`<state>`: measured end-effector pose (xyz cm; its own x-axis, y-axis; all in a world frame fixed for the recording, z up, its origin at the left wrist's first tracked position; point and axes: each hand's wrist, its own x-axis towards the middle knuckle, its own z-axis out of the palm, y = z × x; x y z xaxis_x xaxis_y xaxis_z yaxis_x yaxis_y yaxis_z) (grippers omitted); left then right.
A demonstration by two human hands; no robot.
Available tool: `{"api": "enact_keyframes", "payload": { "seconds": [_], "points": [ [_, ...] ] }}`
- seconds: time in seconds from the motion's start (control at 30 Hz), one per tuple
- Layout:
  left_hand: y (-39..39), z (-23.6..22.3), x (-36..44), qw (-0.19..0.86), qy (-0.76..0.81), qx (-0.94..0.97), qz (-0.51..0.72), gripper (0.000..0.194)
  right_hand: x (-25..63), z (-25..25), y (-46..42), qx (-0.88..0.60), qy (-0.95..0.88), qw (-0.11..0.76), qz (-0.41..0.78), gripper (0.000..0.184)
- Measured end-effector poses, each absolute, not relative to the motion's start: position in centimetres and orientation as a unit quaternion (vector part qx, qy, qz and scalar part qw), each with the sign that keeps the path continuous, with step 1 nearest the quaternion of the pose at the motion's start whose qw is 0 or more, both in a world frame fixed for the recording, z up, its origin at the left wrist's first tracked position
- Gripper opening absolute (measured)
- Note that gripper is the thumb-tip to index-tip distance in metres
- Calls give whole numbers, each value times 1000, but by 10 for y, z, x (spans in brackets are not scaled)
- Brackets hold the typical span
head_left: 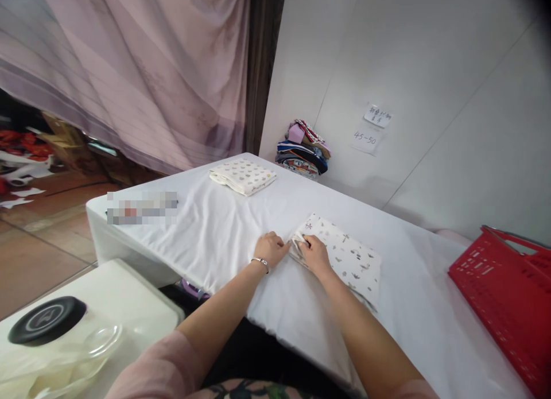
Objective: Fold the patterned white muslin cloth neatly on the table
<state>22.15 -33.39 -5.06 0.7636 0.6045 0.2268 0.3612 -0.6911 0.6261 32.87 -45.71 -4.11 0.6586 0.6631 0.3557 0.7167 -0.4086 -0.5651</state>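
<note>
A folded white cloth with small printed figures (350,252) lies on the white-covered table (206,238) in front of me. My right hand (314,254) is closed on its near left corner, where the fabric is bunched between thumb and fingers. Just left of that corner, my left hand (271,250) rests on the table covering, fingers slightly bent and thumb apart, its thumb tip at the cloth's edge. A bracelet (260,264) circles my left wrist. Farther back sits a second folded printed cloth (243,177), untouched.
At right stands a red plastic basket (499,290). Folded fabrics (302,149) are stacked by the wall beyond the table. A blurred-out item (142,208) lies at the table's left end. Lower left, a pale surface (142,295) bears a black round lid (47,320). A pink curtain (172,72) hangs behind.
</note>
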Motion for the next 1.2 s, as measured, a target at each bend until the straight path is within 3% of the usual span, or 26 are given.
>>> {"api": "enact_keyframes", "payload": {
  "seconds": [0.13, 0.4, 0.63, 0.93, 1.2],
  "points": [
    [-336, -52, 223, 261, 267, 906, 197, 22, 329, -43, -457, -836, -410, 363, -38, 19],
    [-339, -54, 227, 313, 262, 876, 256, 18, 326, -39, -457, -837, -408, 364, -30, 20],
    [-346, -48, 223, 261, 253, 891, 273, 13, 325, -40, -457, -834, -406, 371, -43, 19],
    [-348, -49, 227, 454, 265, 818, 234, 16, 323, -42, -458, -829, -434, 349, -50, 18],
    [-350, -47, 228, 438, 290, 819, 230, 17, 320, -40, -458, -832, -439, 337, -38, 17]
  ]
}}
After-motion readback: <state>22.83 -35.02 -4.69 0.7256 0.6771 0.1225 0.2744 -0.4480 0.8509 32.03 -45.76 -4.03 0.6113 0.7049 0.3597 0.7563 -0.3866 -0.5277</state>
